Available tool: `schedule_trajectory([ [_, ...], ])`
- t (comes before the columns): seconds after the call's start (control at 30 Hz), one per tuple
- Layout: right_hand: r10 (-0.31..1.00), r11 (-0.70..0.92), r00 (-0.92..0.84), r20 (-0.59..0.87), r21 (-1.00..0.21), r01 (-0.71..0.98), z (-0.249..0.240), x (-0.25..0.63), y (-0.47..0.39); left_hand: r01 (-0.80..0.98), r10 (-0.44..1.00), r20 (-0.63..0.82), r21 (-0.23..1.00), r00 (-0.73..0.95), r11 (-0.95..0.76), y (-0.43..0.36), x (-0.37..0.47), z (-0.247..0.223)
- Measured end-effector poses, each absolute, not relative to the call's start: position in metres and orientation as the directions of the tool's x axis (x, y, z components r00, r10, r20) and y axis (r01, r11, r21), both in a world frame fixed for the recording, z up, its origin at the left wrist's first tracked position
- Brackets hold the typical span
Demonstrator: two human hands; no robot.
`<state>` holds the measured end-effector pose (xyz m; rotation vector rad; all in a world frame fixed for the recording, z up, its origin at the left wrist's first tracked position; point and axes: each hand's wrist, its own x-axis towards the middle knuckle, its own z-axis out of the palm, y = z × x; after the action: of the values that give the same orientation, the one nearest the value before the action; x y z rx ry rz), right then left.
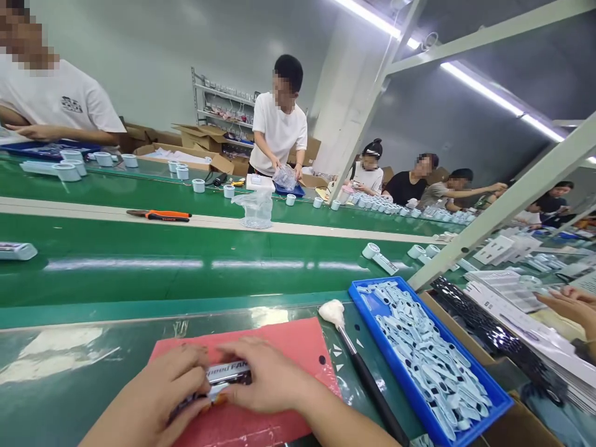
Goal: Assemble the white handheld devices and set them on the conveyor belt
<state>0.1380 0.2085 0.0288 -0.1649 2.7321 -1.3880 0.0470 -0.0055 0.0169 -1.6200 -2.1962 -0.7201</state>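
My left hand (174,379) and my right hand (267,375) are closed on the two ends of a small elongated piece (229,372) printed with "speed FAN", partly hidden by my fingers. It sits just over a red mat (298,341) on the table. Right of the mat lies a black-handled tool (365,372) with a white wrapped tip. Beyond it, a blue tray (388,375) is filled with many pale blue strip-shaped parts (428,347) with dark spots.
A green conveyor belt (139,279) runs across in front, carrying a pale blue fan part (382,257). Orange-handled pliers (161,215) and a plastic bag (257,208) lie on the far strip. A slanted metal post (503,205) stands right. Co-workers sit and stand beyond; another person's hands (570,304) show right.
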Motion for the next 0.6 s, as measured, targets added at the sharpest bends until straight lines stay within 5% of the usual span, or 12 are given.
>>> schedule_trajectory([
  [0.17,-0.221,0.775,-0.973,0.064,-0.594,-0.215,0.027,0.153,0.202,0.961,0.736,0.644,-0.006,-0.207,0.275,-0.005,0.064,0.008],
  [0.4,-0.272,0.805,-0.959,0.075,-0.528,-0.27,0.021,0.155,0.201,0.928,0.855,0.362,0.185,-0.371,0.325,-0.002,0.076,0.037],
  [0.6,-0.314,0.81,-0.944,0.098,-0.492,-0.32,0.02,0.154,0.204,0.922,0.866,0.327,0.213,-0.379,0.323,0.0,0.074,0.04],
])
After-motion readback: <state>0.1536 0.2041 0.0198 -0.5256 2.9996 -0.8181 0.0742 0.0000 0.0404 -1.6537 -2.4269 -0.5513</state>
